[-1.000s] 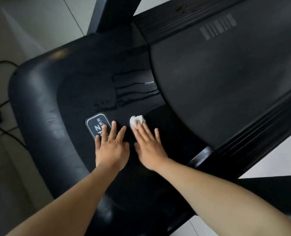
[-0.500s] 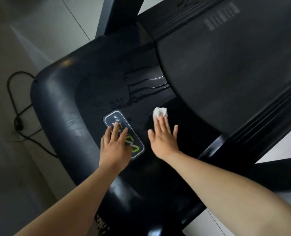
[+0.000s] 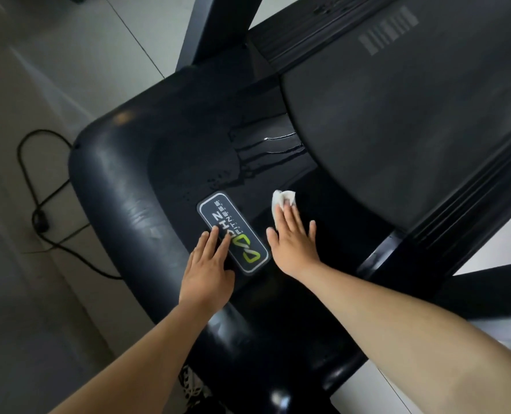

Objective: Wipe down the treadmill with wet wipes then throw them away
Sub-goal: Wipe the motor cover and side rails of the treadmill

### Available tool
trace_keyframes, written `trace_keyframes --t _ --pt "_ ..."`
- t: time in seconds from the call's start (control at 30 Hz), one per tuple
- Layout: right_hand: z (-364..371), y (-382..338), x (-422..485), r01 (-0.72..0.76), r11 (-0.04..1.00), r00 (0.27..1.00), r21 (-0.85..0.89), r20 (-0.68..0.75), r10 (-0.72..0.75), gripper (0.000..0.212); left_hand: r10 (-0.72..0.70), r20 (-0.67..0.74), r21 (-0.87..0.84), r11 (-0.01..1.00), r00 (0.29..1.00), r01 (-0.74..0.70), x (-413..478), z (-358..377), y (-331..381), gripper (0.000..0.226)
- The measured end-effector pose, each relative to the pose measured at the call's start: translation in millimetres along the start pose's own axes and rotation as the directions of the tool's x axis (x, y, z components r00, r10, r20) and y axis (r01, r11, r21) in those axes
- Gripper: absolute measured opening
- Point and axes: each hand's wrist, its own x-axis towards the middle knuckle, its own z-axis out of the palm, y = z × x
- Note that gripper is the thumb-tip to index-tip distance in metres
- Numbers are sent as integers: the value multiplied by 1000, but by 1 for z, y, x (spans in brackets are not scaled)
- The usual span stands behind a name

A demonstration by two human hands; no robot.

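The black treadmill's motor cover point(image 3: 170, 162) fills the middle of the view, with the grey running belt point(image 3: 397, 115) to the upper right. A crumpled white wet wipe point(image 3: 282, 201) lies on the cover under the straight fingertips of my right hand point(image 3: 293, 243), which presses it flat. My left hand point(image 3: 209, 270) rests flat on the cover, its fingers over the lower end of the oval brand label point(image 3: 233, 231). Wet streaks point(image 3: 266, 147) shine on the cover beyond the label.
A black power cable with its plug point(image 3: 40, 222) trails over the tiled floor point(image 3: 39, 85) to the left. A dark upright post point(image 3: 215, 28) rises at the top. Ribbed side rails point(image 3: 469, 210) run along the belt on the right.
Both hands have slid back toward me over the cover, uncovering more of the brand label. The wipe stays under my right fingertips. The view has shifted, showing more floor on the left.
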Motion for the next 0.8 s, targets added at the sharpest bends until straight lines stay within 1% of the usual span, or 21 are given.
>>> trace_keyframes --t 0.03,0.1,0.13,0.2,0.27,0.33,0.4,0.47,0.57,0.63,0.67,0.73,0.8 --pt "1 -3 1 -40 999 999 31 -9 40 65 1 4 -3 1000 1000 -1 -1 0 0 79" --pt "7 -15 -5 -42 998 999 41 -8 43 65 -5 -1 0 1000 1000 5 -2 -1 2 79" --pt "12 -22 -12 -4 1000 1000 23 -6 4 65 -14 -9 6 1000 1000 14 -3 -1 4 79" --pt "26 -36 -35 120 993 993 -13 11 -120 65 -35 -28 25 999 999 36 -7 -1 7 77" --pt "40 -48 -59 215 977 975 -10 55 -214 67 -53 -50 25 998 997 54 -14 -1 6 75" --pt "49 -51 -73 247 969 964 -7 101 -245 66 -54 -61 7 998 997 55 -22 -1 -1 74" --pt "50 -44 -75 262 963 959 -58 126 -253 64 -43 -56 10 999 997 44 -31 0 -10 74" --pt "45 -32 -69 219 971 973 -93 102 -209 66 -23 -37 -22 999 999 23 -39 5 -20 74" --pt "37 -20 -62 19 1000 999 -25 44 -18 62 -10 -56 -122 993 998 3 -54 12 -34 73" --pt "40 -26 -65 -76 997 997 33 27 75 64 -52 -42 -132 990 998 46 -65 18 -41 76" --pt "45 -33 -68 -100 994 995 52 23 99 65 -78 -35 -135 988 996 72 -72 21 -43 78" --pt "59 -51 -79 -82 996 996 42 36 81 72 -119 -33 -164 980 992 112 -83 24 -44 82" --pt "74 -68 -97 29 999 998 14 50 -30 81 -134 -41 -202 971 990 124 -89 28 -46 81"
